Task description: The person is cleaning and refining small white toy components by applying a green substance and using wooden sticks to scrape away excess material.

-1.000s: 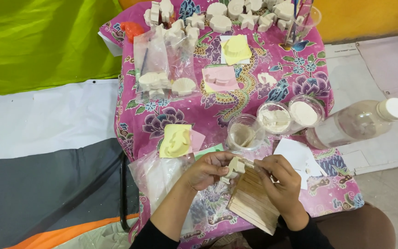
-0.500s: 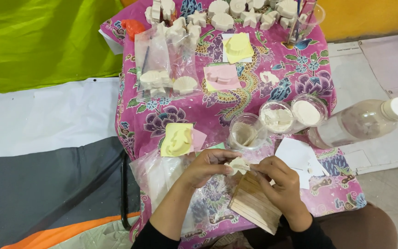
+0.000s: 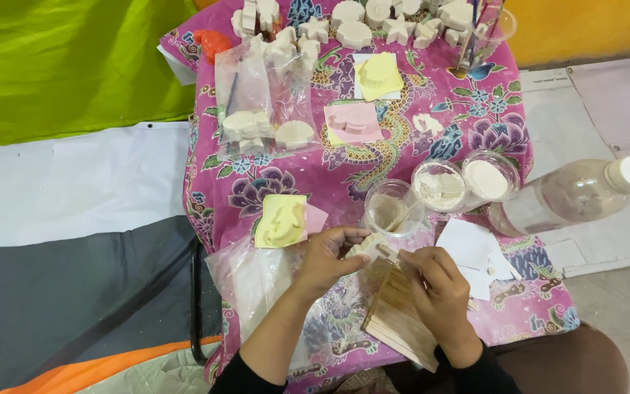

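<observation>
Your hands have barely shifted: your left hand still pinches the small plaster piece steady, while your right hand grips a thin stick against it.

A clear plastic bottle lies beside three plastic cups.
</observation>
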